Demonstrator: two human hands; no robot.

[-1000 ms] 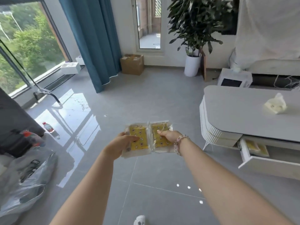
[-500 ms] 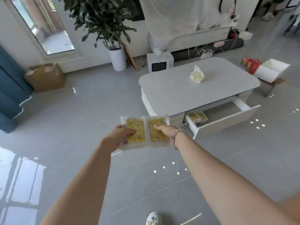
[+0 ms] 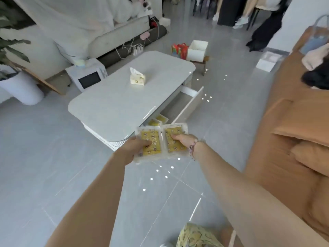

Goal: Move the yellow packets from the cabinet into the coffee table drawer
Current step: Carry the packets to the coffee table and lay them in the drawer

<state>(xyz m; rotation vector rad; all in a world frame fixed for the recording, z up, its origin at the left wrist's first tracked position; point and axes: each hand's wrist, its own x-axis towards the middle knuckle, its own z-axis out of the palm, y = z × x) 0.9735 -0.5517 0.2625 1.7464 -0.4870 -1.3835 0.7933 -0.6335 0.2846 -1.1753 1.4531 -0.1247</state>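
Carrying two yellow packets side by side in mid-air, just short of the coffee table (image 3: 114,104) corner, not yet over its open drawer (image 3: 190,106). Gripping left packet (image 3: 153,138) w/ left hand (image 3: 132,149), thumb pressed on top, fingers curled underneath. Pinching right packet (image 3: 173,132) w/ right hand (image 3: 183,142) the same way.

Keep both flat and level while stepping round the corner. Prob. slippery film, so hold firm w/o crumpling. Aim for bare drawer floor beyond the stored packets (image 3: 158,120) lying at the near end. Lower right in before letting go, rather than dropping from height. Lay beside the stored ones, not on top, if room allows. Watch shins on the drawer front, pulled out toward the orange sofa (image 3: 293,131).
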